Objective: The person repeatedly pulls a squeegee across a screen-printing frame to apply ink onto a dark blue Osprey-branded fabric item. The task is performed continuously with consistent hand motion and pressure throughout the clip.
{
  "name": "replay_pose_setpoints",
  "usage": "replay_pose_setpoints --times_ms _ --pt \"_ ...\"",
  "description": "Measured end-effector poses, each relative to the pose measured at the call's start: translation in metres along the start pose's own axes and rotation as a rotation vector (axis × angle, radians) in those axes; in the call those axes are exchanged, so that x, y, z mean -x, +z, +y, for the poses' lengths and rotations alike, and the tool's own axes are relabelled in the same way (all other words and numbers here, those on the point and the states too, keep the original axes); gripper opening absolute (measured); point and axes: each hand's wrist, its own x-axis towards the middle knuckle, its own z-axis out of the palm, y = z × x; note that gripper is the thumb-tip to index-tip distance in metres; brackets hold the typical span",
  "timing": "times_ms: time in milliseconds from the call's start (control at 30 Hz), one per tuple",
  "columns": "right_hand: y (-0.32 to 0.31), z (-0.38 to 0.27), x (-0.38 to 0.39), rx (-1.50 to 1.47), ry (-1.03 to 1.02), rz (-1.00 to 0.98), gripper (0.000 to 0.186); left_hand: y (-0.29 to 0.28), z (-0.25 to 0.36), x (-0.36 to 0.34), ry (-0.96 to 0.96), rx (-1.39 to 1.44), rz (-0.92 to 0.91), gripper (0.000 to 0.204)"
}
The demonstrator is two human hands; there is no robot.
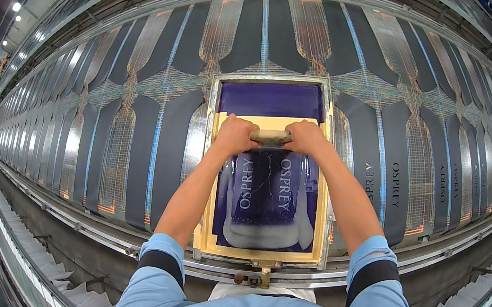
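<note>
A metal-framed printing screen (212, 167) with yellow tape inside its rim and a purple mesh lies on a long table. Both hands grip a wooden-handled squeegee (271, 136) held across the screen, a little above its middle. My left hand (236, 135) closes on the handle's left end, my right hand (305, 137) on its right end. White ink (258, 234) is pooled along the screen's near end. White lettering shows through the mesh below the squeegee.
The long table (132, 134) carries rows of dark grey shaped fabric pieces (141, 155) with mesh strips between them, stretching left and right. Printed pieces (397, 192) lie right of the screen. A metal rail (84, 227) runs along the near edge, with a clamp (257, 279) under the screen.
</note>
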Motion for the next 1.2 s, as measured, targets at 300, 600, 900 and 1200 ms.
replay_pose_setpoints --times_ms 300,600,900,1200 --pt "0.029 -0.017 0.045 -0.026 -0.048 0.110 0.028 0.018 0.026 0.048 0.034 0.088 0.146 0.022" --pt "0.063 -0.089 0.217 -0.283 -0.186 0.031 0.043 0.042 0.132 0.231 -0.006 0.066 0.171 0.035" --pt "0.112 0.049 0.171 -0.455 0.631 0.761 0.027 0.034 0.139 0.234 -0.009 0.018 0.053 0.032" --pt "0.090 -0.016 0.135 -0.744 0.593 0.720 0.025 0.000 0.084 0.277 -0.055 0.095 0.145 0.031"
